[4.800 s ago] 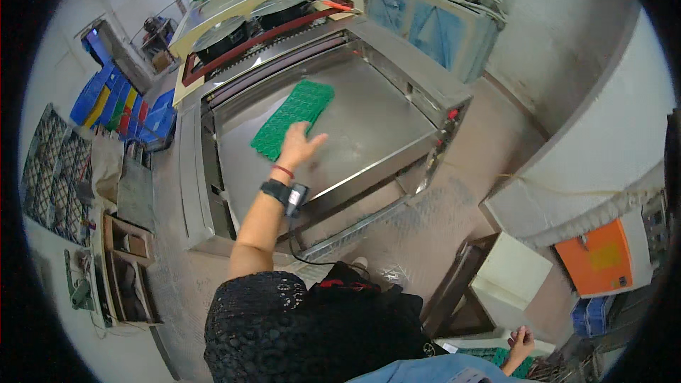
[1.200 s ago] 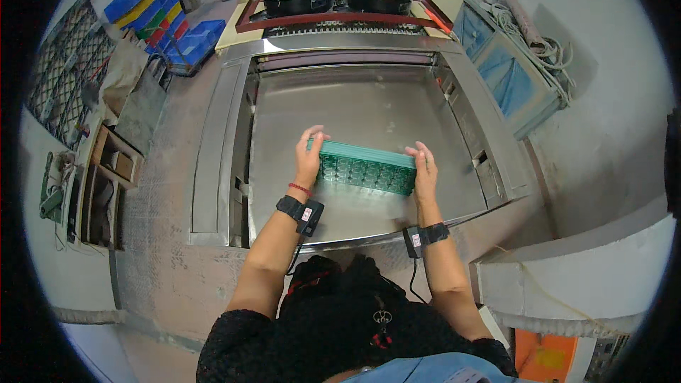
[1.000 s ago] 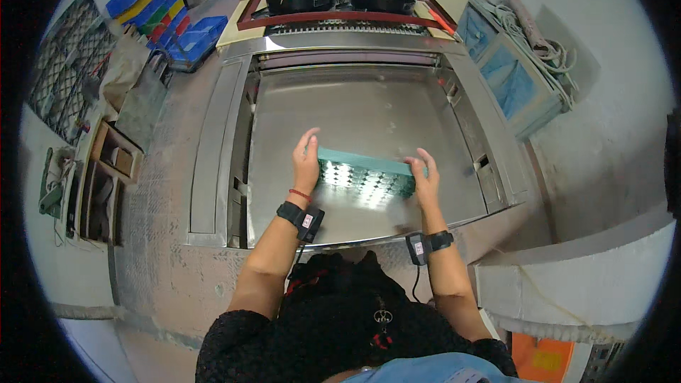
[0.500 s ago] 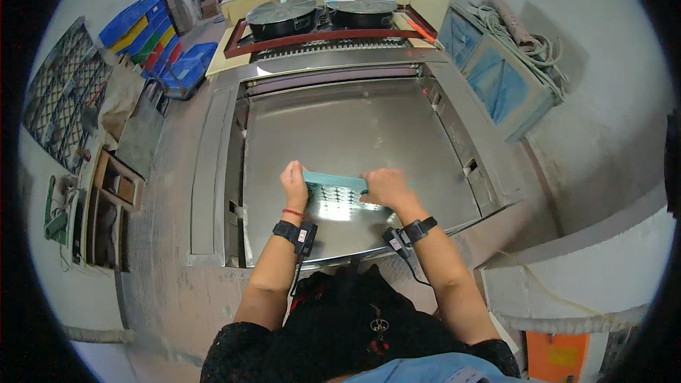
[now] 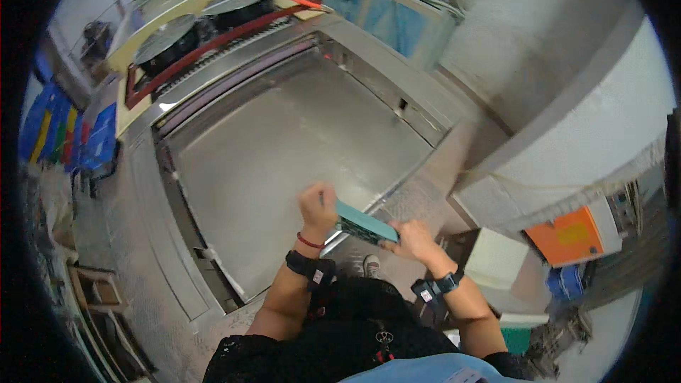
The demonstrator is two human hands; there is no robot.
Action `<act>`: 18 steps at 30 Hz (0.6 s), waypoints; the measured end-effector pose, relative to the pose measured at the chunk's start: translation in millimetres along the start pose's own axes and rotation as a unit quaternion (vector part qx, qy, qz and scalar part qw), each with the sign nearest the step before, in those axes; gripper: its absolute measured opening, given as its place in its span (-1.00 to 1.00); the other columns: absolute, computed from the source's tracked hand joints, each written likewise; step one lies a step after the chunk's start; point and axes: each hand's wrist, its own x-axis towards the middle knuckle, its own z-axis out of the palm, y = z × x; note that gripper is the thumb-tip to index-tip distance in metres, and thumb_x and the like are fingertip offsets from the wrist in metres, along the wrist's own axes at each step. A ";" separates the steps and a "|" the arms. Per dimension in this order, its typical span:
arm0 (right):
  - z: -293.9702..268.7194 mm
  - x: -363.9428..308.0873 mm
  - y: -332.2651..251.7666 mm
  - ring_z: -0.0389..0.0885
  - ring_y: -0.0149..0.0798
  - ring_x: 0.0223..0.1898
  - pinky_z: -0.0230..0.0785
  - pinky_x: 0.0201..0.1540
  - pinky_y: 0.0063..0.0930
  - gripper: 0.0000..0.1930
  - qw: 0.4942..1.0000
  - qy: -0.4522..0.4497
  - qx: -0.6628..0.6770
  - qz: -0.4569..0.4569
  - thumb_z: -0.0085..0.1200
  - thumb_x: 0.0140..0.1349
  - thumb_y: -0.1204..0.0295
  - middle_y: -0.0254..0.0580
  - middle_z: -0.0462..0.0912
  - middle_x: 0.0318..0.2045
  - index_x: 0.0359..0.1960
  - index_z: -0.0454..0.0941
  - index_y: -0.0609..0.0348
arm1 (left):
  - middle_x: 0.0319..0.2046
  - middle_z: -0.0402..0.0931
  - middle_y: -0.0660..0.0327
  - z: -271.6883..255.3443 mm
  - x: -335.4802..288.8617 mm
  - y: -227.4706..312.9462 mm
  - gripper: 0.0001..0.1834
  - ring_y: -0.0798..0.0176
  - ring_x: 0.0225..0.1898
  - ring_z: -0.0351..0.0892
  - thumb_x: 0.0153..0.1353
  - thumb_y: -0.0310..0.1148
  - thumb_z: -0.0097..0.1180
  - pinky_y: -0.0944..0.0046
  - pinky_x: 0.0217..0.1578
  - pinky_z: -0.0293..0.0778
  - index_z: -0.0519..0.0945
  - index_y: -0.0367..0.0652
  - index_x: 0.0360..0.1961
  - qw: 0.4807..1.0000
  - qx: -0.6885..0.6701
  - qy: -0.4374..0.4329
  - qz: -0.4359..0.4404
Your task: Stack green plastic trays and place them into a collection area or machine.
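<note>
Held between my two hands is a teal rectangular slab (image 5: 367,225) with a dark patterned face; its exact kind cannot be made out. My left hand (image 5: 317,207) is closed at its left end, and my right hand (image 5: 414,241) grips its right end. The slab slants down to the right, over the front edge of a shallow steel bed (image 5: 262,142) and clear of its surface. Each wrist wears a black strap with a small box.
Two round fans (image 5: 167,42) sit beyond a roller on the machine. To the right stand a blue-panelled cabinet (image 5: 390,21), a white curved wall (image 5: 567,135), an orange box (image 5: 567,234) and a pale box (image 5: 496,259). Coloured bins (image 5: 60,128) stand at the left.
My view has swung to the right, so the machine sits further left. Both hands have carried the teal slab from over the bed toward its front right edge, tilting it.
</note>
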 end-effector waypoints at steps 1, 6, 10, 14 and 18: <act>13.2 -27.2 9.7 0.59 0.05 -0.44 0.39 -0.32 -0.09 -0.65 0.998 0.003 0.040 0.048 0.17 -0.04 0.15 0.04 0.57 -0.57 -0.30 0.54 0.12 | -0.76 0.35 0.05 14.0 -5.8 10.9 -0.70 0.12 -0.72 0.36 0.17 -0.32 0.00 0.21 -0.63 0.25 0.43 -0.28 -0.65 0.998 0.016 -0.055 -0.016; 66.4 -145.2 43.8 0.58 0.08 -0.43 0.40 -0.31 -0.23 -0.53 0.958 0.091 0.210 0.170 0.24 -0.09 0.08 0.11 0.59 -0.52 -0.29 0.57 0.25 | -0.67 0.43 -0.02 91.6 -71.1 51.7 -0.71 0.06 -0.63 0.48 0.14 -0.26 0.09 0.17 -0.60 0.30 0.52 -0.24 -0.60 0.956 -0.007 -0.293 -0.020; 91.2 -216.5 62.3 0.56 0.09 -0.44 0.38 -0.35 -0.20 -0.52 0.932 0.126 0.247 0.236 0.25 -0.11 0.08 0.11 0.57 -0.54 -0.28 0.57 0.25 | -0.59 0.54 0.03 123.7 -106.0 84.4 -0.74 0.11 -0.53 0.57 0.12 -0.21 0.15 0.22 -0.49 0.40 0.58 -0.22 -0.42 0.887 -0.068 -0.456 -0.027; 122.6 -322.9 75.2 0.54 0.13 -0.40 0.38 -0.30 -0.19 -0.53 0.893 0.207 0.247 0.314 0.23 -0.10 0.08 0.12 0.58 -0.50 -0.27 0.58 0.23 | -0.47 0.60 0.07 177.3 -160.9 123.7 -0.70 0.15 -0.38 0.61 0.11 -0.24 0.16 0.26 -0.30 0.45 0.56 -0.27 -0.26 0.822 -0.094 -0.562 -0.008; 166.1 -452.1 75.7 0.60 -0.07 -0.33 0.39 -0.21 -0.31 -0.52 0.775 0.278 0.368 0.432 0.28 -0.12 0.10 0.03 0.63 -0.42 -0.25 0.59 0.22 | -0.41 0.59 0.01 238.0 -230.8 173.0 -0.64 0.13 -0.32 0.60 0.12 -0.19 0.15 0.25 -0.26 0.44 0.56 -0.32 -0.23 0.766 -0.119 -0.630 0.036</act>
